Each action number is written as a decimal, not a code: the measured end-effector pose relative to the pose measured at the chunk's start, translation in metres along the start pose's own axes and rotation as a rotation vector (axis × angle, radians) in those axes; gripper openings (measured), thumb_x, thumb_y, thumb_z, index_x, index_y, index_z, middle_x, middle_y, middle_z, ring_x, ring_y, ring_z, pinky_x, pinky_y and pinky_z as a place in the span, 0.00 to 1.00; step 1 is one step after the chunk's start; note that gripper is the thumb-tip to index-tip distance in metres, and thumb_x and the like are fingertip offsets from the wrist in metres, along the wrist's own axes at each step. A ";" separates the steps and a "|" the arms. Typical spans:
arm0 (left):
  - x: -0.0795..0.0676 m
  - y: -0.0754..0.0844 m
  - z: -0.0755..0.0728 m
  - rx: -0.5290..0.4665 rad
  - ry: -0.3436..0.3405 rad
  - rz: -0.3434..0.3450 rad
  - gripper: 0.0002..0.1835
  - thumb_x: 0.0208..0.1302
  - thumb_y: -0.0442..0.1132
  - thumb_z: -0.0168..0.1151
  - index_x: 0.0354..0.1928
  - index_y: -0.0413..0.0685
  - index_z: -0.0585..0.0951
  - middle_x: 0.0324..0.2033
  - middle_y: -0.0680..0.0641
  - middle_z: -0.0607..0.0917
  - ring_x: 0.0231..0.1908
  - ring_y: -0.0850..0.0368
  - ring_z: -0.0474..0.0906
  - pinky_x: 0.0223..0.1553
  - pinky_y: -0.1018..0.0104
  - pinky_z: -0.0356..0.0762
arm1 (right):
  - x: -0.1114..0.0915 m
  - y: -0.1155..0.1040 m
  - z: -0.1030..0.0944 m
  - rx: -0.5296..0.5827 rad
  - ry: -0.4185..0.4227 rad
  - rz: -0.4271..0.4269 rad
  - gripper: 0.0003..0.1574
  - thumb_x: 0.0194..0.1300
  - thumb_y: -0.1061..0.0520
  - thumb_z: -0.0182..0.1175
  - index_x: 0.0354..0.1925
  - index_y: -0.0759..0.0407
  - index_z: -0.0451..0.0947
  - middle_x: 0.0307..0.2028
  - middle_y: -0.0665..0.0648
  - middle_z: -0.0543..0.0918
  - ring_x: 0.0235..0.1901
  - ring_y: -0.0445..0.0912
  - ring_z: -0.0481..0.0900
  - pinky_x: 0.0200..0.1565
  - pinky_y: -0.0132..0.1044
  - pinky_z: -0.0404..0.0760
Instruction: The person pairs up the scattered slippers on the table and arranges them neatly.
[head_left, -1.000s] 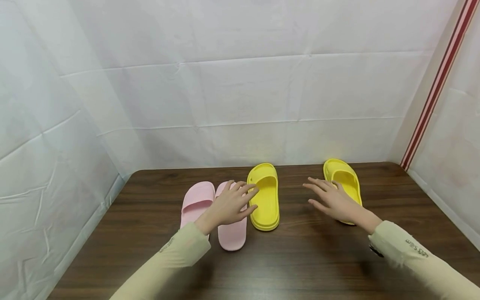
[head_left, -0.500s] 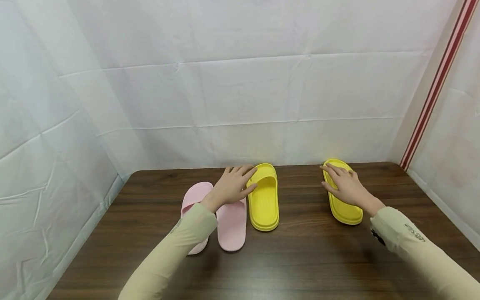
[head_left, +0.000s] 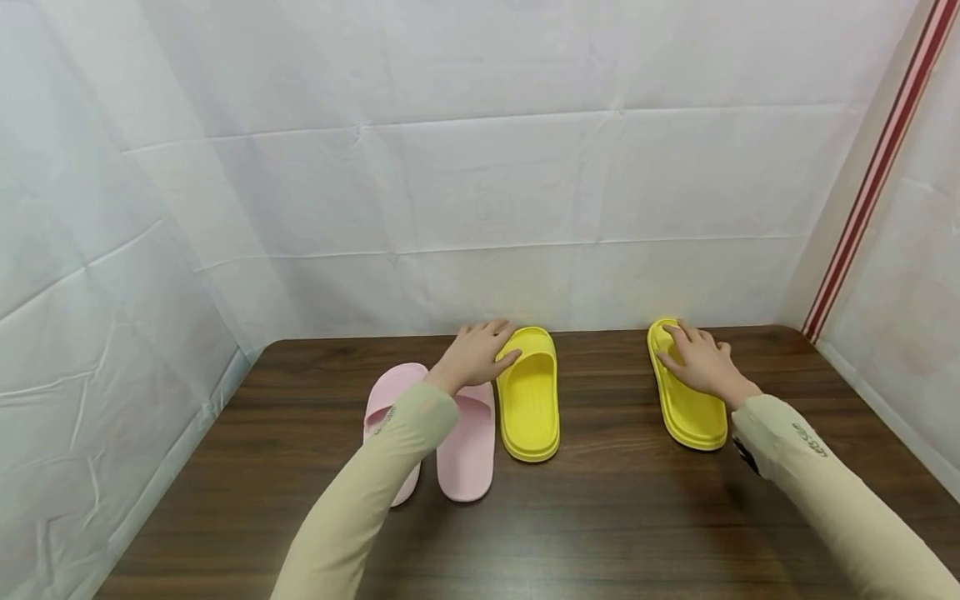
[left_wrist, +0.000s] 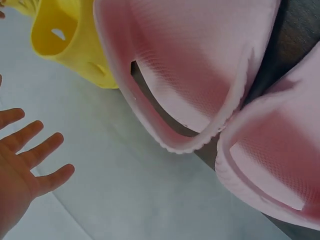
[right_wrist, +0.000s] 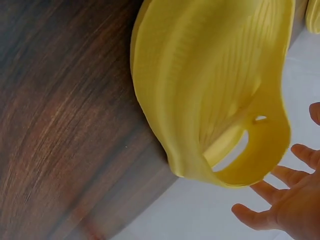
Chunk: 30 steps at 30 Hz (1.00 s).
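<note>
My left hand (head_left: 471,357), fingers spread, is over the strap end of the right-hand pink slipper (head_left: 465,450) and beside the left yellow slipper (head_left: 529,408). In the left wrist view that hand (left_wrist: 25,165) appears apart from the slippers, holding nothing. The other pink slipper (head_left: 395,385) lies to the left, partly behind my sleeve. My right hand (head_left: 701,360) is over the strap of the right yellow slipper (head_left: 693,423), hiding much of it. In the right wrist view the fingers stretch out by the strap (right_wrist: 260,155); whether they touch it I cannot tell.
The slippers lie on a dark wooden table (head_left: 600,517). White sheeting (head_left: 480,183) hangs behind the table and along its sides. A red-striped band (head_left: 877,175) runs down the sheeting at the right.
My right hand has moved right and forward, from left of the right yellow slipper to over its strap. My left hand has shifted forward and slightly right.
</note>
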<state>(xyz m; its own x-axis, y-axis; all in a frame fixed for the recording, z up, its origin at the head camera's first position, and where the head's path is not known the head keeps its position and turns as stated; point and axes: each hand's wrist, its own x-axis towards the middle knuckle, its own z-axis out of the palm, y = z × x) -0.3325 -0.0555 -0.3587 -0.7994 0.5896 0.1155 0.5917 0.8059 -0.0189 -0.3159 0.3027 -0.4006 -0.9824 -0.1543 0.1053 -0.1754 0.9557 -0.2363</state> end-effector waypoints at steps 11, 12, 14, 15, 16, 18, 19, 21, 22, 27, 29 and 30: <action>0.020 0.010 0.023 -0.030 -0.071 -0.016 0.28 0.68 0.55 0.35 0.67 0.53 0.56 0.65 0.47 0.61 0.63 0.46 0.60 0.62 0.46 0.55 | 0.006 0.009 0.009 0.037 -0.052 0.052 0.38 0.68 0.40 0.36 0.67 0.60 0.46 0.66 0.73 0.43 0.60 0.73 0.45 0.49 0.74 0.42; 0.021 0.011 0.024 -0.032 -0.073 -0.017 0.28 0.68 0.55 0.35 0.67 0.53 0.56 0.66 0.47 0.60 0.63 0.47 0.60 0.62 0.46 0.54 | 0.006 0.009 0.009 0.039 -0.052 0.054 0.38 0.68 0.40 0.36 0.67 0.60 0.46 0.66 0.73 0.43 0.60 0.73 0.45 0.49 0.74 0.42; 0.022 0.014 0.027 -0.042 -0.077 -0.016 0.28 0.68 0.54 0.36 0.67 0.54 0.56 0.66 0.47 0.60 0.63 0.47 0.60 0.62 0.45 0.54 | 0.006 0.011 0.011 0.045 -0.046 0.055 0.38 0.68 0.39 0.34 0.67 0.59 0.46 0.66 0.73 0.43 0.61 0.73 0.44 0.50 0.74 0.41; 0.022 0.016 0.028 -0.047 -0.079 -0.014 0.28 0.68 0.54 0.36 0.67 0.54 0.56 0.66 0.47 0.59 0.63 0.47 0.60 0.62 0.45 0.54 | 0.006 0.011 0.011 0.050 -0.041 0.055 0.38 0.68 0.39 0.34 0.67 0.58 0.46 0.66 0.73 0.43 0.60 0.73 0.44 0.50 0.74 0.41; 0.022 0.018 0.028 -0.051 -0.082 -0.012 0.28 0.68 0.54 0.36 0.67 0.55 0.56 0.66 0.47 0.59 0.63 0.47 0.60 0.61 0.44 0.54 | 0.005 0.012 0.011 0.053 -0.036 0.054 0.38 0.68 0.39 0.33 0.67 0.58 0.46 0.66 0.73 0.43 0.60 0.73 0.45 0.49 0.74 0.42; 0.021 0.021 0.029 -0.064 -0.088 -0.006 0.27 0.68 0.54 0.37 0.67 0.56 0.57 0.66 0.48 0.60 0.63 0.48 0.61 0.61 0.44 0.55 | 0.004 0.013 0.011 0.057 -0.024 0.052 0.38 0.68 0.38 0.32 0.67 0.59 0.46 0.66 0.74 0.44 0.60 0.73 0.46 0.49 0.74 0.42; 0.021 0.022 0.030 -0.069 -0.088 0.000 0.27 0.67 0.54 0.38 0.66 0.57 0.58 0.65 0.48 0.61 0.63 0.48 0.61 0.60 0.43 0.56 | 0.004 0.014 0.011 0.060 -0.017 0.050 0.37 0.68 0.38 0.32 0.67 0.59 0.47 0.65 0.74 0.44 0.59 0.74 0.46 0.49 0.74 0.43; 0.020 0.023 0.031 -0.068 -0.093 0.006 0.27 0.67 0.55 0.38 0.66 0.58 0.58 0.64 0.48 0.63 0.62 0.49 0.62 0.60 0.43 0.57 | 0.002 0.015 0.011 0.059 -0.003 0.045 0.38 0.68 0.38 0.31 0.66 0.59 0.48 0.65 0.73 0.46 0.59 0.73 0.48 0.48 0.73 0.44; 0.020 0.024 0.032 -0.066 -0.094 0.010 0.27 0.67 0.55 0.38 0.66 0.59 0.58 0.64 0.48 0.64 0.62 0.49 0.63 0.59 0.43 0.57 | 0.001 0.016 0.011 0.060 0.005 0.043 0.37 0.68 0.38 0.31 0.66 0.59 0.49 0.65 0.73 0.47 0.58 0.73 0.49 0.47 0.73 0.45; 0.019 0.025 0.036 -0.051 -0.095 0.028 0.27 0.67 0.56 0.38 0.66 0.59 0.57 0.63 0.48 0.65 0.61 0.50 0.65 0.59 0.42 0.58 | -0.004 0.021 0.011 0.058 0.043 0.037 0.36 0.68 0.38 0.30 0.63 0.60 0.53 0.63 0.71 0.54 0.56 0.72 0.52 0.45 0.70 0.49; 0.019 0.025 0.036 -0.046 -0.094 0.032 0.27 0.67 0.56 0.38 0.67 0.60 0.57 0.63 0.48 0.65 0.61 0.50 0.65 0.59 0.42 0.58 | -0.006 0.024 0.011 0.054 0.049 0.037 0.36 0.68 0.38 0.30 0.63 0.60 0.53 0.62 0.71 0.56 0.56 0.71 0.53 0.45 0.69 0.50; 0.018 0.025 0.036 -0.045 -0.095 0.031 0.27 0.67 0.56 0.38 0.67 0.61 0.56 0.63 0.49 0.65 0.61 0.50 0.65 0.59 0.42 0.58 | -0.007 0.025 0.011 0.052 0.051 0.036 0.36 0.68 0.38 0.30 0.63 0.60 0.53 0.62 0.71 0.56 0.56 0.71 0.53 0.45 0.69 0.50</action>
<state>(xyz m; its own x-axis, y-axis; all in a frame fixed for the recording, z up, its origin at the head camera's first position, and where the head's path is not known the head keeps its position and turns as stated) -0.3359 -0.0224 -0.3929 -0.7859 0.6180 0.0205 0.6184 0.7855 0.0243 -0.3141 0.3249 -0.4176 -0.9838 -0.1055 0.1448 -0.1441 0.9460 -0.2902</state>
